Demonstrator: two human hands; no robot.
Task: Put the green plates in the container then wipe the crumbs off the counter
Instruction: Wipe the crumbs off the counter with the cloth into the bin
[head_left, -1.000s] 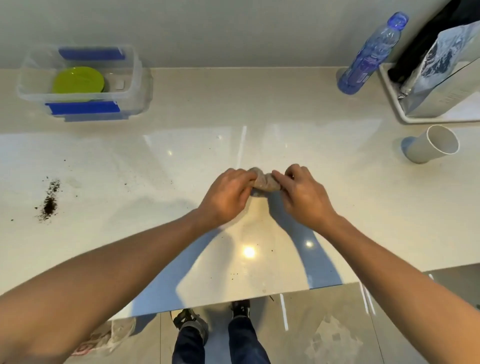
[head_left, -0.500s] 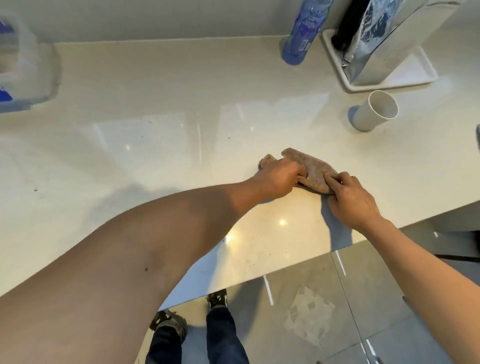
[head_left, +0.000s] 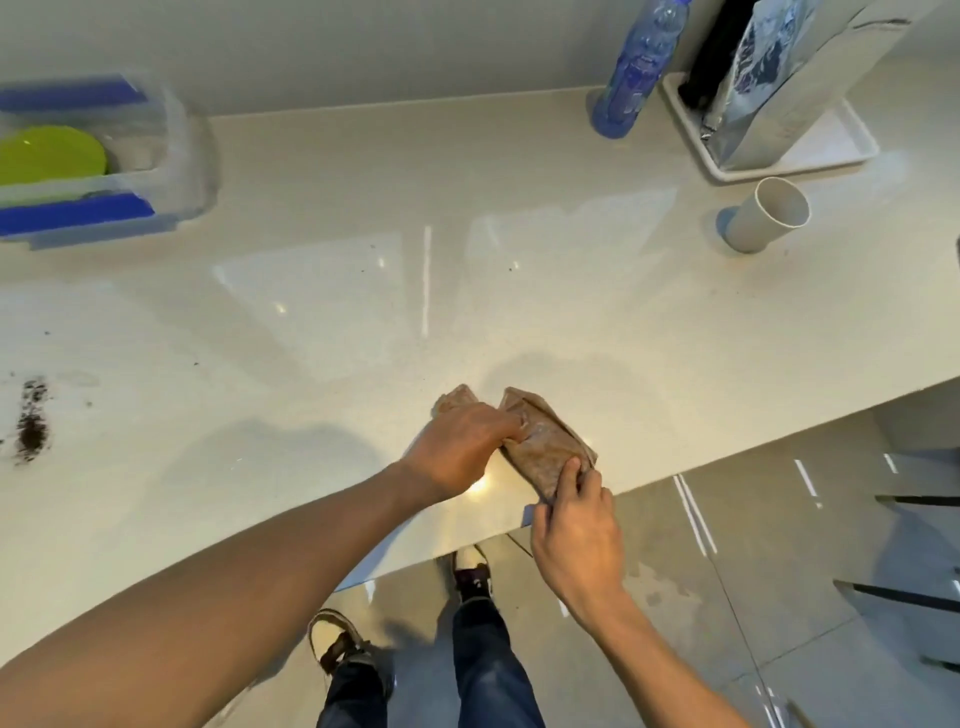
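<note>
A brown cloth (head_left: 545, 452) lies spread near the front edge of the pale counter (head_left: 467, 291). My left hand (head_left: 462, 447) presses its far left part, fingers on the fabric. My right hand (head_left: 576, 525) pinches the near corner of the cloth at the counter's edge. A green plate (head_left: 49, 154) rests inside the clear container (head_left: 156, 171) with blue clips at the far left. A dark heap of crumbs (head_left: 32, 423) lies on the counter at the left edge, with a few specks scattered nearby.
A blue water bottle (head_left: 639, 67) stands at the back right, next to a white tray (head_left: 810, 150) holding a silver bag. A white cup (head_left: 769, 215) stands in front of the tray. Below the counter edge are grey floor tiles and my feet.
The cloth went from a bunched wad between both hands to spread out flat. My right hand slid to its near corner at the counter's edge. The camera swung right, then back left.
</note>
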